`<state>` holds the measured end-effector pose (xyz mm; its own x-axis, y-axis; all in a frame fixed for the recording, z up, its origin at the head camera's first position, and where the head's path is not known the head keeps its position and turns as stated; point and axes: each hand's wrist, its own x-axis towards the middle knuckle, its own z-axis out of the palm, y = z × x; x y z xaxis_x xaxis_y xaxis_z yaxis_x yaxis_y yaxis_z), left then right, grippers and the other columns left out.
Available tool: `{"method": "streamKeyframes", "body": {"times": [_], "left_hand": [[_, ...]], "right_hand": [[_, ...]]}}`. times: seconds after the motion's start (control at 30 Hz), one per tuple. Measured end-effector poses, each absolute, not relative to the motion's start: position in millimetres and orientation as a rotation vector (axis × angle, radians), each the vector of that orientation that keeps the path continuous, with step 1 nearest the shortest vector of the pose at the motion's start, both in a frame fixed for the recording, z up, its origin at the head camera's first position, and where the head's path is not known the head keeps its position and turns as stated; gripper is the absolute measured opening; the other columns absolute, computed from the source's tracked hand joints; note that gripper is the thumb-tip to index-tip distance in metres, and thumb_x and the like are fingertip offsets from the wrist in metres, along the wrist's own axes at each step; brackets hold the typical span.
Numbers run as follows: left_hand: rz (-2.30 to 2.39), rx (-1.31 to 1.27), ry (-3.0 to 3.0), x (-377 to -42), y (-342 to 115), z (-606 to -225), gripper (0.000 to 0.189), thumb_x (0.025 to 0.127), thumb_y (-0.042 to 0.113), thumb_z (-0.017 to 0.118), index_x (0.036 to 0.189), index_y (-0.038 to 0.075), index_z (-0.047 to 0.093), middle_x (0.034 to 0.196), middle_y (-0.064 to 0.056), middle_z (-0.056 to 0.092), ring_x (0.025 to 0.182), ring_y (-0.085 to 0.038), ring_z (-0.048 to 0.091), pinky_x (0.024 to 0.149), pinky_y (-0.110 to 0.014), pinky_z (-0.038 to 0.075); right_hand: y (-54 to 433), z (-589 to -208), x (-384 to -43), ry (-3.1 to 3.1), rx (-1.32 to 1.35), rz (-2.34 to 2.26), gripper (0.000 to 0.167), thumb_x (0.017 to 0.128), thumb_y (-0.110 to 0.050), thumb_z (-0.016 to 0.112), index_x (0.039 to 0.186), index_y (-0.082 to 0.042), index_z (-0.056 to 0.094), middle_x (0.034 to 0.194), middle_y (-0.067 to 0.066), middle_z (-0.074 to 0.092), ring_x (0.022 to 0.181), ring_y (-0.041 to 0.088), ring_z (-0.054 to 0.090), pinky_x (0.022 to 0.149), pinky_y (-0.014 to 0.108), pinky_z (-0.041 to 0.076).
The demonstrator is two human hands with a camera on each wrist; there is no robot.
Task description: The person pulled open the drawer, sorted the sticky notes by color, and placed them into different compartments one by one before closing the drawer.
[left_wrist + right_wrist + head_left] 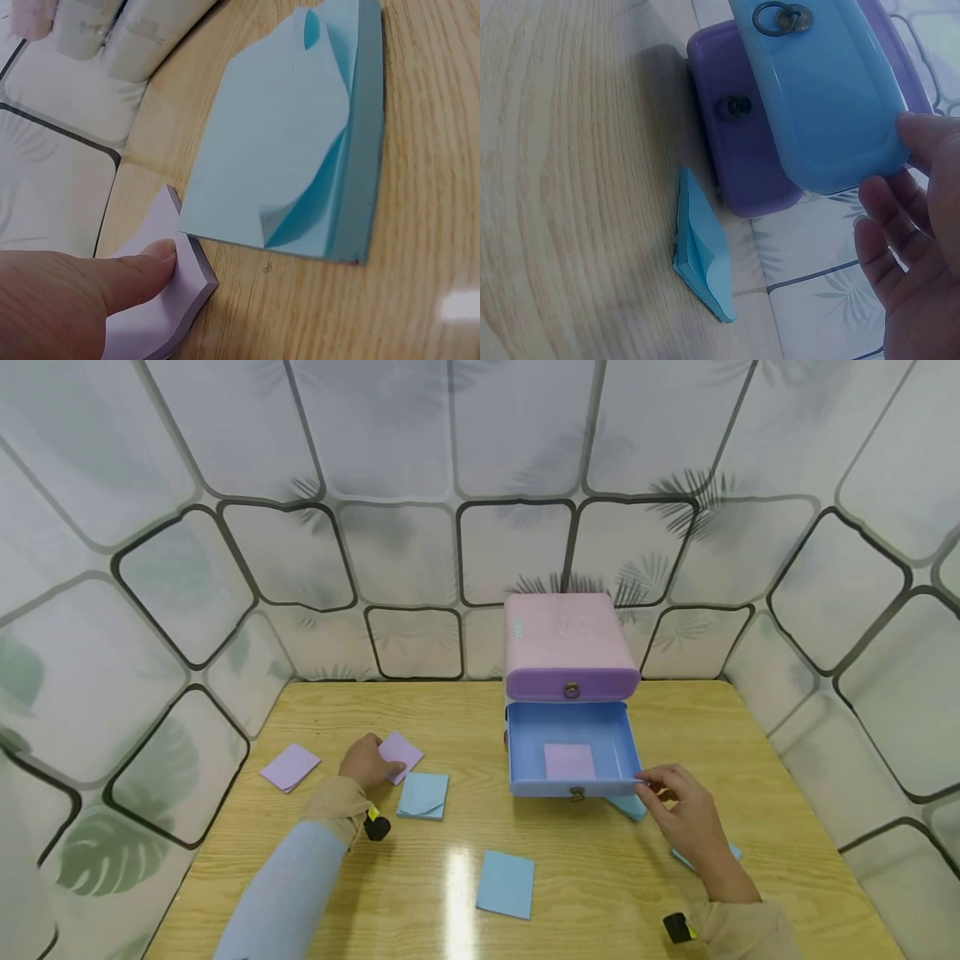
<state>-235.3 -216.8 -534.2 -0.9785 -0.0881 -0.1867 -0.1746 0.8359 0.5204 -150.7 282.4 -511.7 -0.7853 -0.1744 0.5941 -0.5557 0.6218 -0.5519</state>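
Observation:
My left hand (367, 762) grips a purple sticky-note pad (401, 755) on the table, its thumb lying across the top in the left wrist view; the other fingers are mostly hidden there. Just beside that pad is a blue sticky-note pad (277, 135) with curled top sheets. At the right, my right hand (684, 814) holds the front corner of a pulled-out blue drawer (543, 788), thumb and fingertips on its edge. Inside the drawer lies another purple pad (568, 761). The drawer belongs to a small pink-topped cabinet (566, 631).
A second purple pad (290, 767) lies at the far left. One blue pad (506, 884) is near the table's front, another (705, 255) partly beneath the open drawer, and a further one (735, 852) mostly behind my right wrist. A shut purple drawer (757, 165) sits below the blue one.

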Motion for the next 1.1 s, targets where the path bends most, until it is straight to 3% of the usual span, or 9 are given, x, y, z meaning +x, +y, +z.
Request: {"method": "streamKeyframes", "body": {"times": [0.23,0.5,0.67,1.1], "left_hand": [[0.88,-0.209,2.87,-234,-215,-535,0.056,0.083,0.022,0.076,0.121,-0.01,0.049,0.109,-0.026,0.061,0.097,-0.035,0.059,0.08,-0.046,0.049],[0.964,-0.282,2.881,-232,-215,-533,0.038,0.088,0.009,0.065,0.12,-0.005,0.051,0.117,-0.027,0.058,0.104,-0.036,0.056,0.085,-0.046,0.046],[1.038,-0.29,2.897,-232,-216,-531,0.034,0.089,0.007,0.06,0.12,-0.003,0.051,0.116,-0.025,0.059,0.101,-0.034,0.057,0.082,-0.044,0.047],[1.203,-0.096,3.053,-232,-216,-516,0.026,0.089,0.0,0.057,0.114,-0.004,0.054,0.11,-0.024,0.061,0.098,-0.035,0.059,0.082,-0.046,0.049]], "right_hand": [[282,-513,-150,-2.343,0.576,1.063,0.021,0.082,0.006,0.071,0.1,-0.005,0.07,0.094,0.001,0.062,0.08,0.005,0.055,0.063,0.014,0.048],[281,-513,-150,-2.33,0.592,1.069,0.023,0.081,0.007,0.072,0.101,-0.005,0.07,0.094,0.001,0.062,0.08,0.005,0.055,0.064,0.013,0.048],[280,-513,-150,-2.326,0.586,1.069,0.024,0.081,0.007,0.072,0.101,-0.005,0.07,0.094,0.001,0.062,0.08,0.005,0.055,0.063,0.013,0.047],[284,-515,-151,-2.344,0.572,1.031,0.021,0.081,0.006,0.072,0.099,-0.005,0.07,0.094,-0.002,0.061,0.08,0.003,0.055,0.063,0.012,0.047]]}}
